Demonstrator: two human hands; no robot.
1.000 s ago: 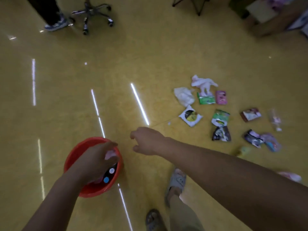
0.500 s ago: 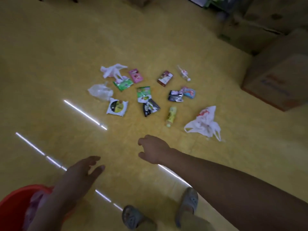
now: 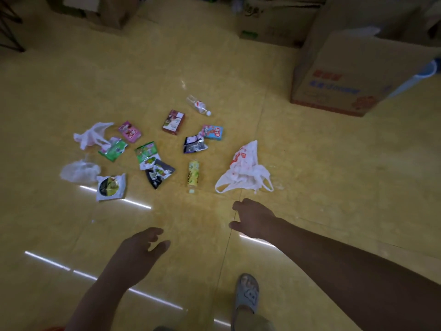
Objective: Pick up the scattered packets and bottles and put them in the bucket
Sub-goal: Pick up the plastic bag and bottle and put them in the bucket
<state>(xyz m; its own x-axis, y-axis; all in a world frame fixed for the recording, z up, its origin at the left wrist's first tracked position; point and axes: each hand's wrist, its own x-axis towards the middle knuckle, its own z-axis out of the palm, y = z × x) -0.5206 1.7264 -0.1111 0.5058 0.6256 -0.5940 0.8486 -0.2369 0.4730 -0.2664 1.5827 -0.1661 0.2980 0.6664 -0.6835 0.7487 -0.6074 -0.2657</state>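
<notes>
judging by the floor [image 3: 334, 199], nearly all of the job that shows is left: neither hand carries anything, and thirteen things lie scattered ahead of the person. the bucket is out of view but for a red sliver [image 3: 53, 328] at the bottom edge that may be its rim, so what it holds cannot be told. the left hand [image 3: 140, 252] hangs with fingers released and empty. the right hand [image 3: 255, 218] is held forward with fingers loosely curled round nothing, nearest the printed white bag [image 3: 243, 170] and the yellow bottle [image 3: 193, 173]. counted, there are two bottles: the yellow one and a clear bottle [image 3: 199, 105] farthest off. there are eight packets: a pink packet [image 3: 130, 131], a green packet [image 3: 113, 149], a green and white packet [image 3: 146, 155] touching a black packet [image 3: 159, 174], a white packet with a dark disc [image 3: 111, 187], a maroon packet [image 3: 173, 122], and a blue packet [image 3: 212, 132] just beside a dark purple packet [image 3: 194, 144]. there are three plastic bags: the printed one, a crumpled white bag [image 3: 91, 134] and a clear bag [image 3: 80, 172]. the task names no bags, so by my reading at least ten pickups remain.
</notes>
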